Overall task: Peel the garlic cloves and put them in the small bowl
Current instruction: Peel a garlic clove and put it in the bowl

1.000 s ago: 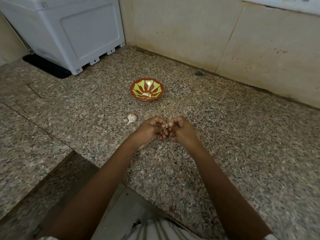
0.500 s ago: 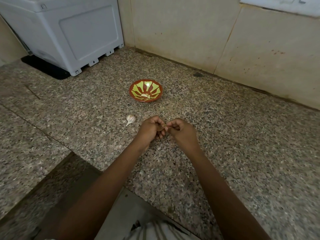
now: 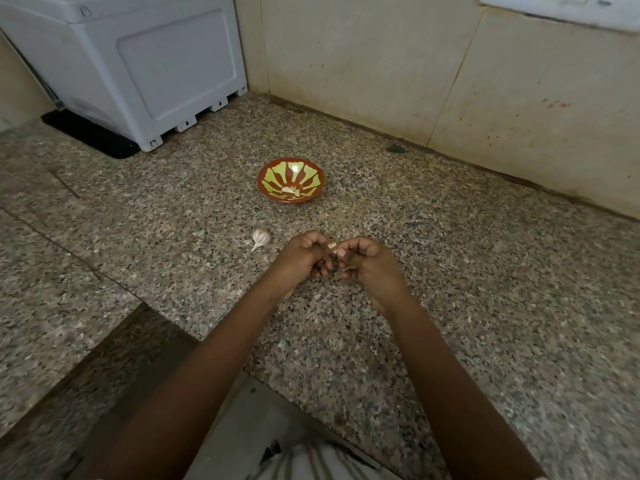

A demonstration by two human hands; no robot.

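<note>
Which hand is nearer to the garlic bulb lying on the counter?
Left. The left hand is just right of the garlic bulb; the right hand is farther right.

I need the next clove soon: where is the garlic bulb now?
Head view: the garlic bulb lies on the counter just left of the left hand, nearer the person than the small bowl.

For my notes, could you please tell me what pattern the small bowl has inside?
The small bowl shows yellow-green rays on reddish-brown; head view.
</note>
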